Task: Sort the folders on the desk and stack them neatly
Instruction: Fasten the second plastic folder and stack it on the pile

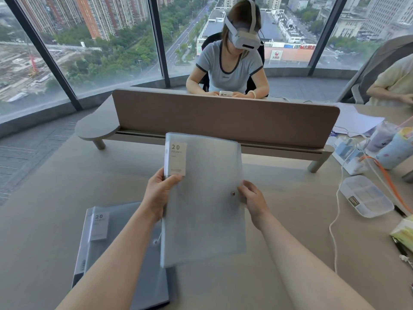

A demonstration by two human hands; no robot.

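Note:
A translucent grey folder point(205, 198) with a white "20" label and a snap button is held up above the desk, tilted toward me. My left hand point(159, 193) grips its left edge just under the label. My right hand point(253, 199) holds its right edge beside the snap button. Below and to the left, a stack of darker grey folders point(125, 253) lies flat on the desk point(44, 220), the top one also labelled "20". My left forearm crosses over that stack.
A brown divider screen point(223, 117) on a low riser spans the desk's far side, with a person in a headset seated behind it. At right are a clear compartment box point(366, 195), a power strip point(348, 155) with cables, two cups point(395, 148) and a tissue pack point(404, 233).

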